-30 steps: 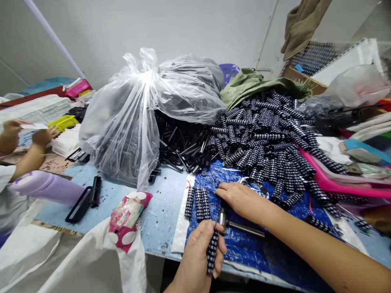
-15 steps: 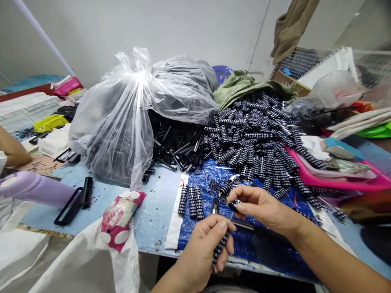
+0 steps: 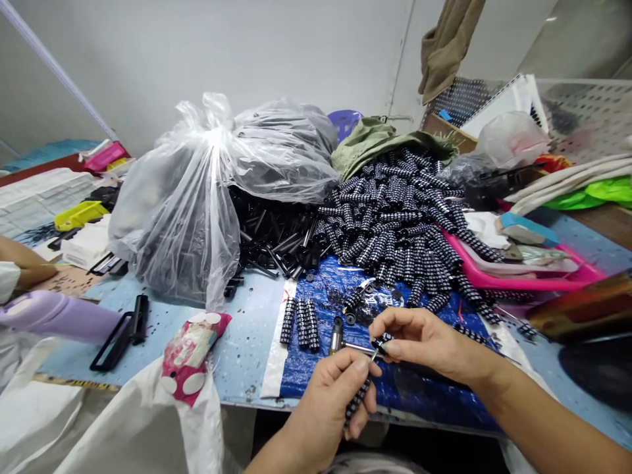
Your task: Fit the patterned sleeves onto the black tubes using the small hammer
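Note:
My left hand (image 3: 340, 388) is closed round a stick of black rings (image 3: 358, 398) printed with white characters. A thin metal pin juts from its upper end. My right hand (image 3: 419, 342) pinches a few of the same black rings (image 3: 382, 342) at the pin's tip. Whether the pin passes through them I cannot tell. Just behind my hands lies a tool with a dark, partly metal head (image 3: 336, 334) and a metal shaft (image 3: 360, 347). Three full ring sticks (image 3: 302, 324) stand in a row to the left on a blue plastic sheet (image 3: 323, 378).
A large heap of ring sticks (image 3: 395, 217) rises behind my hands, beside loose black parts (image 3: 276, 234). A knotted clear plastic bag (image 3: 182, 197) stands to the left. A pink tray (image 3: 582, 273) is on the right, a purple bottle (image 3: 54, 313) far left. Another person's arm (image 3: 24, 260) shows there.
The rings in my right hand have moved down to the tip of the pin. My left hand keeps its grip. The view has turned slightly right.

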`<action>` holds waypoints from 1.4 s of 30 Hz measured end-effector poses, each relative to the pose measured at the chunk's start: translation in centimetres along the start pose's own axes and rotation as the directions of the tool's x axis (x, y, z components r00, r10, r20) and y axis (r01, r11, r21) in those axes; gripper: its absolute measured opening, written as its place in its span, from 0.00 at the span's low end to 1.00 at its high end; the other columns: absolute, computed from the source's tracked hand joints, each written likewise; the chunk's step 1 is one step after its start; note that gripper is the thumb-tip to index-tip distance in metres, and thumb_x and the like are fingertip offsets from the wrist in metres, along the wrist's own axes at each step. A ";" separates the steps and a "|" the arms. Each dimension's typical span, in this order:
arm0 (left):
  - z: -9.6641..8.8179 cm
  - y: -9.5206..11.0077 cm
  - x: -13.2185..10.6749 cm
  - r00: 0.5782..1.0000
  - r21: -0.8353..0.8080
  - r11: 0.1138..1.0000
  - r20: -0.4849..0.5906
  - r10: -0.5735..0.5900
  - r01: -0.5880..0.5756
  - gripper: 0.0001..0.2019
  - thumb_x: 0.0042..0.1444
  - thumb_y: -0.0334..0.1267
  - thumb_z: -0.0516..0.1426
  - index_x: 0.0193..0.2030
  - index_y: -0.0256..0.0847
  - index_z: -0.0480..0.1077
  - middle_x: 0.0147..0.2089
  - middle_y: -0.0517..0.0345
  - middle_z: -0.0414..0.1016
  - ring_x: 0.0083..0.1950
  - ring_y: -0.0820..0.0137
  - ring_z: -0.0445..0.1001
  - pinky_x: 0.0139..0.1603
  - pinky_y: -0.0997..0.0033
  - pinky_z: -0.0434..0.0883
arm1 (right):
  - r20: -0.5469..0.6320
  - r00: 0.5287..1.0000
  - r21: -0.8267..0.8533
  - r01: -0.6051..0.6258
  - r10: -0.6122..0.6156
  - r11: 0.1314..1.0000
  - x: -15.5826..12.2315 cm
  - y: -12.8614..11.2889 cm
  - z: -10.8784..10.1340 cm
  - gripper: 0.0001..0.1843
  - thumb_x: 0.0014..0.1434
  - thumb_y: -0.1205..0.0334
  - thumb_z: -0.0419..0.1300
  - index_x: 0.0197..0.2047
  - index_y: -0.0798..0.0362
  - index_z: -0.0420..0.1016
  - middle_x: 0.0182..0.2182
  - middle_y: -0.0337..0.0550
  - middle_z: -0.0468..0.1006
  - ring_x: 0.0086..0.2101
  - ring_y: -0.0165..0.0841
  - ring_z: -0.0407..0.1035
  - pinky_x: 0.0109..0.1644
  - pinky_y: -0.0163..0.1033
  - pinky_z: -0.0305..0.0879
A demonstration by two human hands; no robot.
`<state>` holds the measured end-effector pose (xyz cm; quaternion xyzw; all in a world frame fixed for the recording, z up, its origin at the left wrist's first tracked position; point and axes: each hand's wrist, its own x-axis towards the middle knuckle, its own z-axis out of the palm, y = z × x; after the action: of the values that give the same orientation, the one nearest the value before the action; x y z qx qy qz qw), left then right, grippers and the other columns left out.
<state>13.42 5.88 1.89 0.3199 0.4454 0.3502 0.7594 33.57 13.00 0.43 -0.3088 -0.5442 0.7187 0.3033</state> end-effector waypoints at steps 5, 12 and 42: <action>0.0 0.1 0.3 1.000 0.076 0.997 0.029 -0.009 0.007 0.21 0.60 0.55 0.58 0.40 0.35 0.69 0.24 0.62 0.68 0.14 0.84 0.53 0.14 0.80 0.46 | 0.009 1.000 -0.113 0.020 -0.019 0.993 -0.3 -0.4 -0.2 0.18 0.57 0.51 0.68 0.43 0.56 0.77 0.33 0.41 0.74 0.32 0.27 0.66 0.37 0.32 0.65; -0.7 -1.2 0.8 0.995 0.053 0.994 0.022 0.098 -0.099 0.26 0.59 0.61 0.57 0.51 0.42 0.57 0.26 0.67 0.70 0.14 0.83 0.55 0.14 0.83 0.47 | -0.033 0.999 -0.111 0.026 -0.030 0.994 -0.3 0.3 -0.2 0.16 0.55 0.54 0.70 0.44 0.54 0.80 0.34 0.42 0.76 0.31 0.26 0.67 0.35 0.31 0.66; -0.3 -0.9 0.3 0.996 0.125 0.992 0.086 0.003 -0.014 0.26 0.56 0.63 0.59 0.40 0.39 0.61 0.24 0.65 0.68 0.14 0.84 0.54 0.15 0.81 0.48 | 0.005 1.000 -0.128 -0.027 0.027 0.991 -0.8 1.2 0.2 0.16 0.55 0.52 0.70 0.43 0.52 0.83 0.31 0.41 0.75 0.30 0.26 0.62 0.33 0.31 0.61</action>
<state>13.43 5.68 0.92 0.3837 0.4323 0.3106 0.7546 33.75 11.98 -0.58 -0.3324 -0.5858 0.6875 0.2714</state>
